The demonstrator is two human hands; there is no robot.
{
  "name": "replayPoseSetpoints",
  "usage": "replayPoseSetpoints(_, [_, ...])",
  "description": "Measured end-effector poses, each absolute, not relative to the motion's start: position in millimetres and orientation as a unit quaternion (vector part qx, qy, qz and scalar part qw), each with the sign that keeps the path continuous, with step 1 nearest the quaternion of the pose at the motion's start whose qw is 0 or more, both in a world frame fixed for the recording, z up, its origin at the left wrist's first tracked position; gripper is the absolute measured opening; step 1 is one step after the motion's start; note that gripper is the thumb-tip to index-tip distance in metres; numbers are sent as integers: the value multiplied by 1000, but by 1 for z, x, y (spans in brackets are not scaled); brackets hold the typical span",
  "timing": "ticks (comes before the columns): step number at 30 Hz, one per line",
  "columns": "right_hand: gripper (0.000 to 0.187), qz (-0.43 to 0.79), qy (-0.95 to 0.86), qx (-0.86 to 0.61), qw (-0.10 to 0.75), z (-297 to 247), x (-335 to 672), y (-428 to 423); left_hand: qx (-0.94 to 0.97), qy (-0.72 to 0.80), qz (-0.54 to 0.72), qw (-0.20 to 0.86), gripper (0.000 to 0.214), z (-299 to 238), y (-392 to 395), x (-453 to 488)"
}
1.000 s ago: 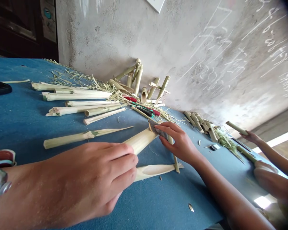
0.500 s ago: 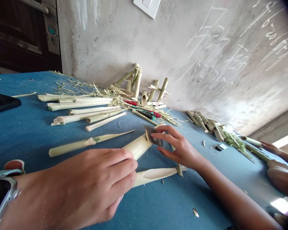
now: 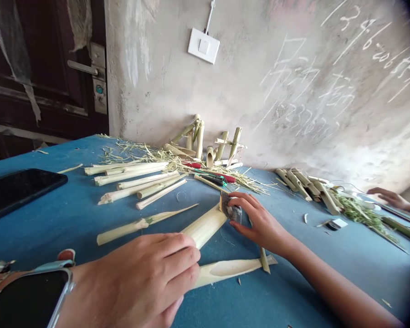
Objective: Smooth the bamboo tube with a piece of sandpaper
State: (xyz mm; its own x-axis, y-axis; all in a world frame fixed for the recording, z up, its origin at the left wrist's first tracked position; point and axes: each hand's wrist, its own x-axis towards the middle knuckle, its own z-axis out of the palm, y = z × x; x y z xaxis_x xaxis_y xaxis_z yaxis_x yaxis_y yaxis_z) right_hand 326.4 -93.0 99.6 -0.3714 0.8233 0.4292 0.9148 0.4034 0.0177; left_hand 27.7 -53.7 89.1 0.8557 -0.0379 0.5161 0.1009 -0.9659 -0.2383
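Fingers of my left hand (image 3: 146, 275) wrap round a pale, peeled bamboo piece (image 3: 207, 228) that points away toward the wall. At its far end my right hand (image 3: 259, 225) pinches a dark, bent sheet of sandpaper (image 3: 231, 210) against the bamboo. A second bamboo length (image 3: 230, 272) with an oval cut face comes out from beneath my left hand; whether that hand touches it is hidden. Across its tip lies a thin bamboo strip (image 3: 264, 261). Left of the held piece rests a bamboo stick (image 3: 123, 231) with a split, pointed end.
Several peeled sticks (image 3: 133, 175) lie at the back left, beside shavings and red- and black-handled tools (image 3: 212, 178). Small bamboo structures (image 3: 198, 139) stand by the wall. A phone (image 3: 23, 189) is at left. Far right: bamboo pieces (image 3: 299, 184) and another person's hand (image 3: 389, 197).
My view has tilted up, so the table sits lower and more of the door and wall shows. The sandpaper is now bent more around the bamboo's far end. The other person's hand has shifted.
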Motion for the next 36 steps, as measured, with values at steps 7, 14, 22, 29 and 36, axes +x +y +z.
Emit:
replayPoseSetpoints(7, [25, -162, -792, -543, 227, 98, 331, -90, -960, -1, -245, 134, 19, 94, -54, 25])
replayPoseSetpoints(14, [19, -234, -760, -522, 309, 93, 352, -84, -955, 58, -239, 165, 24, 102, -58, 28])
replayPoseSetpoints(22, [20, -234, -772, -499, 316, 96, 350, -83, -968, -14, -104, 230, 38, 122, -73, 25])
replayPoseSetpoints(29, [16, -199, -717, -567, 352, 121, 347, -99, -950, -120, -54, 285, 39, 151, -83, 48])
replayPoseSetpoints(36, [17, -196, -692, -588, 371, 126, 355, -101, -922, -201, -61, 325, 20, 166, -90, 69])
